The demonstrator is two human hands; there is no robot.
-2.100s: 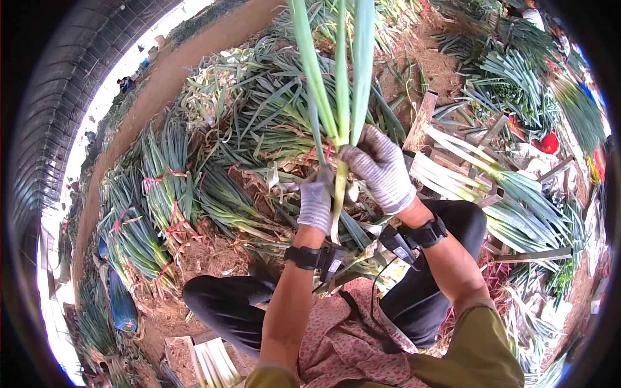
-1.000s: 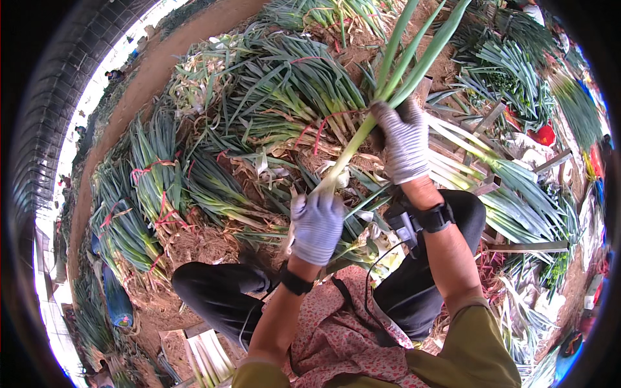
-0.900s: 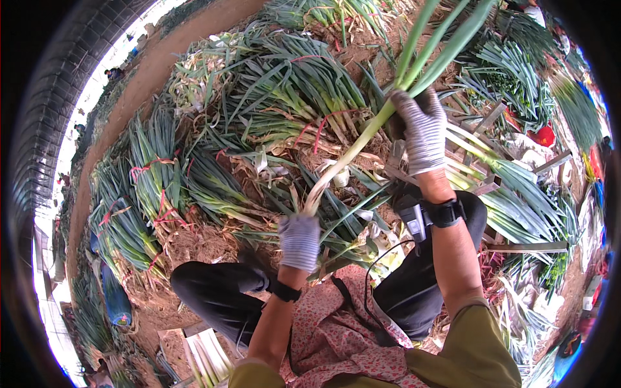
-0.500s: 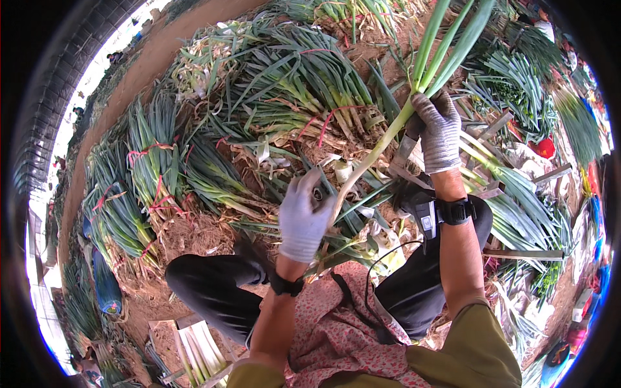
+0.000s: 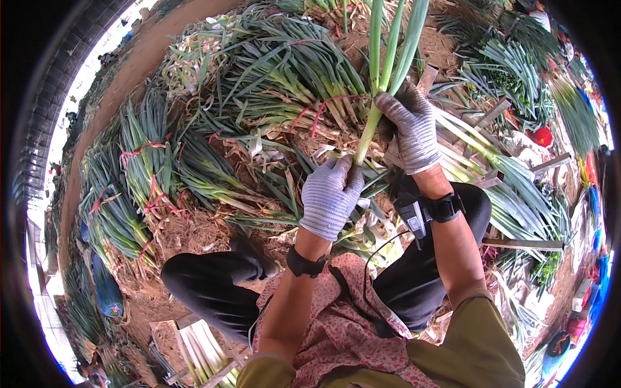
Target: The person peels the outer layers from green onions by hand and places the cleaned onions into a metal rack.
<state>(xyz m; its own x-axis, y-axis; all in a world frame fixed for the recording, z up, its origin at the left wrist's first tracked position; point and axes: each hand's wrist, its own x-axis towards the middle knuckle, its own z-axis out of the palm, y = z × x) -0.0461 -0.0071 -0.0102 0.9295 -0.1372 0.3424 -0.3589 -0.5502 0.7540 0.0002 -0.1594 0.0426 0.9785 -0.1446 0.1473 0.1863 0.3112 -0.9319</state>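
A long green onion slants up in front of me, its green leaves fanning out toward the top edge. My right hand, in a pale striped glove with darkened fingertips, pinches it just below the point where the leaves split. Lower on the stalk, my left hand, gloved too, is closed around the white part. The root end is hidden behind that hand. Just right of my right hand, several cleaned green onions lie across a wooden rack.
Bundles of green onions with red ties lie at the left, and a large heap lies ahead. A wooden frame at lower left holds white stalks. A red round thing sits at right. My bent knees flank the work area.
My left hand, earlier with its fingers loosely curled beside the lower stalk, has moved up and right and closed on it. My right hand and the onion's top have shifted left.
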